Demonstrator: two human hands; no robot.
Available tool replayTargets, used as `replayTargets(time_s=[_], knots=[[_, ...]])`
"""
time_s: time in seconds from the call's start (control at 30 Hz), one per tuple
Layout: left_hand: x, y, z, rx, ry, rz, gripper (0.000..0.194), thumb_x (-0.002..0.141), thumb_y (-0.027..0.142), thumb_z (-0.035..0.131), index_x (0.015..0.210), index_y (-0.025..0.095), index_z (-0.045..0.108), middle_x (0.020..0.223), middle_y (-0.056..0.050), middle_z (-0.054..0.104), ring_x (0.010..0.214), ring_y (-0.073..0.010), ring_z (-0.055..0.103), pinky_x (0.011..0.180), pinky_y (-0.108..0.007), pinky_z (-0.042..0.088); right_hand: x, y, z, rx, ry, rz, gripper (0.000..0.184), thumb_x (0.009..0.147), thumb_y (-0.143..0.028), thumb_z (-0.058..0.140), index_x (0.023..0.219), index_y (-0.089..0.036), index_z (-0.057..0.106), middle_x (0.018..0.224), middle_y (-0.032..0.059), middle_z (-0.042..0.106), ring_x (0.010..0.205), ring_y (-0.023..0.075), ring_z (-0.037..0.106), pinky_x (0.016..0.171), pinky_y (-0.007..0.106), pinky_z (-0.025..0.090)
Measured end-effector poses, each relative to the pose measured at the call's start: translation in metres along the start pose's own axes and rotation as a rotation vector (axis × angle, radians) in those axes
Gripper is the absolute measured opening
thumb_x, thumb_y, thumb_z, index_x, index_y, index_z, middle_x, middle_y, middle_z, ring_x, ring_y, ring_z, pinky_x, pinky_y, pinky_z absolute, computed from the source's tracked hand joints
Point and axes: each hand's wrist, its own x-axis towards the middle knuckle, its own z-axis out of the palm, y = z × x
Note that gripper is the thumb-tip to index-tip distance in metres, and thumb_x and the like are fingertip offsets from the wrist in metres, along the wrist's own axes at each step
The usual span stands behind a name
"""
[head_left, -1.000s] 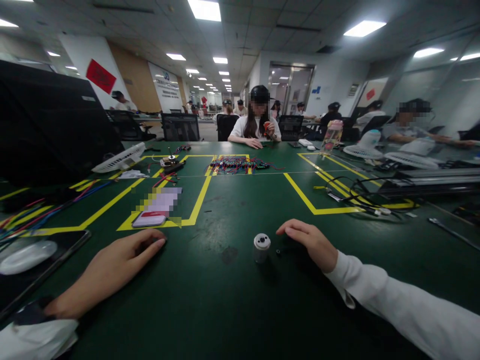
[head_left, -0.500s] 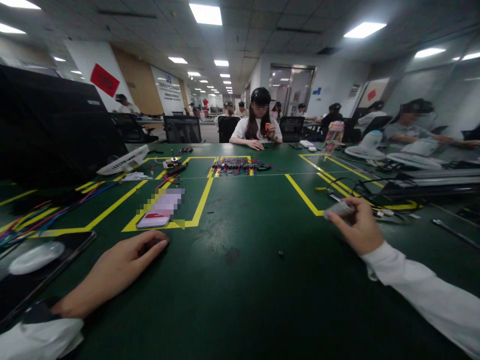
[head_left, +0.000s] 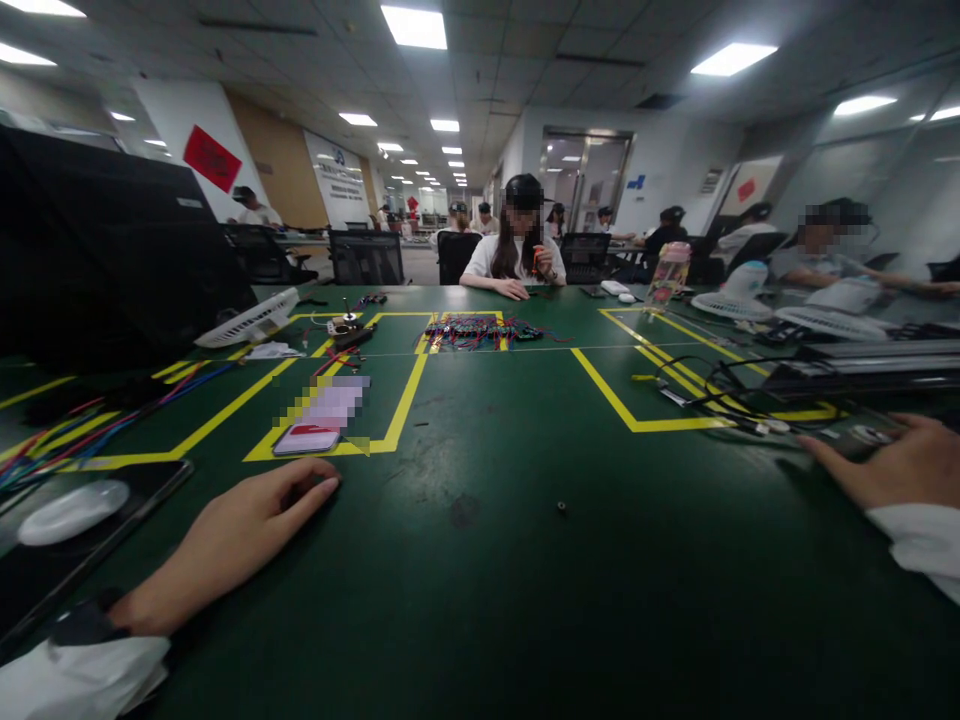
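Observation:
My left hand rests on the green table, fingers loosely curled and thumb apart, with nothing visible in it. Just beyond it lies a phone, partly pixelated. At the right edge, my right hand has its thumb stretched left, apart from the fingers. A grey metallic cylinder sits in the gap between them. It is blurred, so whether the fingers still touch it is unclear. Between my hands, a small dark nut-like piece lies on the table.
Black cables and metal profiles lie at the right. A wired circuit board strip is at the table's far middle. Yellow tape marks the surface. A white mouse is at the left. A co-worker sits opposite.
My right hand has moved right with the grey cylinder, toward the table's right side, and its thumb and fingers have spread. My left hand has barely moved.

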Motion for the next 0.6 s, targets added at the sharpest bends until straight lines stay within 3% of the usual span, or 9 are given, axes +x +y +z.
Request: replayTargets(time_s=[0.07, 0.1, 0.2, 0.3, 0.37, 0.47, 0.53, 0.6], knots=[[0.001, 0.0, 0.001, 0.001, 0.006, 0.003, 0.052, 0.088, 0.066, 0.041, 0.114, 0.03, 0.066, 0.119, -0.006, 0.073, 0.103, -0.0293, 0.068, 0.086, -0.041, 0.051, -0.016, -0.058, -0.023, 0.005, 0.026, -0.115, 0.073, 0.074, -0.08, 0.057, 0.118, -0.021, 0.058, 0.117, 0.0247, 0.052, 0.116, 0.0502, 0.044, 0.088, 0.067, 0.034], [0.001, 0.0, 0.001, 0.0, 0.006, 0.005, 0.051, 0.088, 0.066, 0.041, 0.114, 0.03, 0.066, 0.119, -0.006, 0.073, 0.103, -0.0295, 0.068, 0.086, -0.041, 0.051, -0.026, -0.09, -0.033, 0.102, -0.047, -0.241, 0.062, 0.082, -0.072, 0.054, 0.118, -0.022, 0.059, 0.116, 0.0206, 0.054, 0.115, 0.0445, 0.048, 0.092, 0.063, 0.037], [0.0, 0.002, 0.0, 0.009, -0.006, -0.002, 0.05, 0.089, 0.065, 0.04, 0.115, 0.031, 0.064, 0.116, -0.005, 0.073, 0.101, -0.0289, 0.069, 0.083, -0.041, 0.052, -0.066, -0.179, -0.055, 0.567, -0.395, -0.548, 0.045, 0.091, -0.057, 0.056, 0.12, -0.022, 0.062, 0.116, 0.0113, 0.058, 0.11, 0.0282, 0.054, 0.097, 0.048, 0.044], [-0.001, 0.003, -0.001, 0.022, -0.01, -0.005, 0.05, 0.089, 0.066, 0.038, 0.114, 0.03, 0.064, 0.116, -0.005, 0.074, 0.1, -0.0283, 0.07, 0.082, -0.04, 0.052, -0.1, -0.244, -0.066, 0.824, -0.696, -0.64, 0.044, 0.095, -0.049, 0.056, 0.131, -0.024, 0.06, 0.122, 0.009, 0.056, 0.112, 0.0207, 0.053, 0.096, 0.039, 0.047], [-0.001, 0.002, -0.001, 0.025, -0.009, -0.006, 0.051, 0.089, 0.066, 0.038, 0.114, 0.03, 0.064, 0.115, -0.005, 0.074, 0.1, -0.0284, 0.07, 0.082, -0.039, 0.052, -0.113, -0.27, -0.068, 0.874, -0.778, -0.708, 0.039, 0.095, -0.046, 0.058, 0.128, -0.026, 0.063, 0.117, 0.0085, 0.058, 0.106, 0.0186, 0.054, 0.091, 0.036, 0.047], [0.0, -0.001, 0.001, 0.017, -0.008, -0.012, 0.051, 0.089, 0.066, 0.039, 0.114, 0.03, 0.064, 0.115, -0.004, 0.075, 0.101, -0.0288, 0.07, 0.084, -0.04, 0.052, -0.115, -0.288, -0.067, 0.911, -0.804, -0.789, 0.024, 0.096, -0.04, 0.057, 0.104, -0.023, 0.073, 0.101, 0.0067, 0.061, 0.092, 0.0159, 0.055, 0.081, 0.031, 0.047], [0.0, -0.003, 0.001, 0.006, -0.006, 0.002, 0.05, 0.089, 0.066, 0.04, 0.114, 0.03, 0.065, 0.116, -0.004, 0.074, 0.103, -0.0289, 0.069, 0.088, -0.04, 0.051, -0.104, -0.285, -0.064, 0.95, -0.789, -0.769, 0.025, 0.098, -0.036, 0.052, 0.093, -0.02, 0.072, 0.094, 0.006, 0.061, 0.087, 0.0141, 0.056, 0.078, 0.029, 0.047], [0.0, -0.004, 0.001, -0.004, -0.005, 0.023, 0.049, 0.089, 0.065, 0.041, 0.113, 0.029, 0.065, 0.117, -0.005, 0.074, 0.106, -0.0289, 0.069, 0.091, -0.04, 0.05, -0.082, -0.269, -0.06, 0.899, -0.639, -0.683, 0.026, 0.099, -0.036, 0.051, 0.096, -0.019, 0.07, 0.094, 0.0055, 0.063, 0.085, 0.0135, 0.058, 0.076, 0.027, 0.048]])
